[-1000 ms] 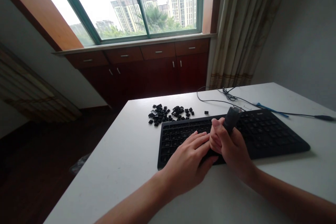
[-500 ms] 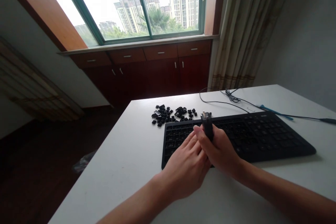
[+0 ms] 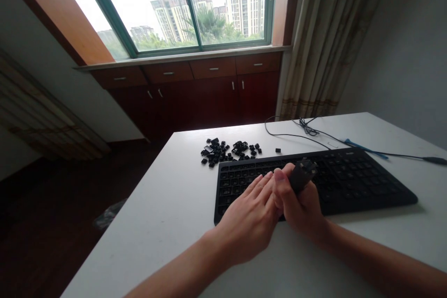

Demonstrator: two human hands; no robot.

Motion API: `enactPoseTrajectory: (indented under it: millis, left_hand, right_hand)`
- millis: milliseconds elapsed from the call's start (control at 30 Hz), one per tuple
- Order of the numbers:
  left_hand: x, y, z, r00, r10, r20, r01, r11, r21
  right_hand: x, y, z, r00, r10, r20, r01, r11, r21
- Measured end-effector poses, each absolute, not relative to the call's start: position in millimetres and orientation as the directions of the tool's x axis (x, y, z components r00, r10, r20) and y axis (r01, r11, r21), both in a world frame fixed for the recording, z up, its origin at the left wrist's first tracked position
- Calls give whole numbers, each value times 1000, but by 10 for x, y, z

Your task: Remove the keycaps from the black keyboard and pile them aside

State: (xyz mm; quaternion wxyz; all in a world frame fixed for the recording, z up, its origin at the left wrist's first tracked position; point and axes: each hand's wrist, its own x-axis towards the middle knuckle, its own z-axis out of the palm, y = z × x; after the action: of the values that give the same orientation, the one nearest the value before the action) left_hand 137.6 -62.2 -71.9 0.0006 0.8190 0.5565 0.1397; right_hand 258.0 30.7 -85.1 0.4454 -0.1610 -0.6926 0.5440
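Note:
A black keyboard point(image 3: 370, 181) lies on the white table, with many key positions at its left end bare of caps. My right hand point(image 3: 303, 207) is closed round a short, thick black tool with a metal-tipped end point(image 3: 303, 174), its tip pointing up and to the right above the keyboard. I cannot make out its exact kind. My left hand point(image 3: 247, 216) rests over the keyboard's front left part, fingers stretched out and lying flat, its fingertips against my right hand. Behind the keyboard's left end is a pile of loose black keycaps point(image 3: 218, 151).
One separate keycap point(image 3: 278, 150) sits behind the keyboard's middle. A coiled black cable point(image 3: 307, 126) and a thin blue tool point(image 3: 366, 149) lie at the back right of the white table point(image 3: 157, 205). Beyond stand dark red cabinets point(image 3: 195, 102) under a window.
My right hand has moved slightly right, and the black tool has tipped from nearly upright towards the right. The separate keycap behind it now shows fully. My left hand has barely moved.

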Motion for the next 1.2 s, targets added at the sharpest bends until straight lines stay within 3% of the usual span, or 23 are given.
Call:
enactPoseTrajectory:
  millis: [133,367,533,833,1033,1100,1200]
  left_hand:
    - [1378,-620,-717,327,912,246,913,-372,167]
    - [1375,-613,-726,229,926,300,882,-328,340]
    - [1308,-623,-691,195,900,389,889,-330,318]
    - [1222,-629,-685,166,869,466,899,-328,291]
    - [1213,-627,-700,75,878,472,848,-305,434]
    - [1184,-631,-682,57,880,472,822,-310,477]
    - [1083,-637,-637,44,885,463,762,-329,558]
  right_hand:
    - [2560,305,-823,-536,749,389,-202,333,-921]
    - [2413,389,-572,-555,742,376,-114,380,-918]
    - [2427,425,-591,-606,684,406,-67,464,-883]
    - [2492,437,-668,-601,737,311,-111,308,-945]
    - [2560,567,-630,-589,712,382,-19,460,-888]
    - [2578,633,-624,-578,744,335,-8,406,-914]
    - [2583,774,-620,-473,853,220,-120,185,-975]
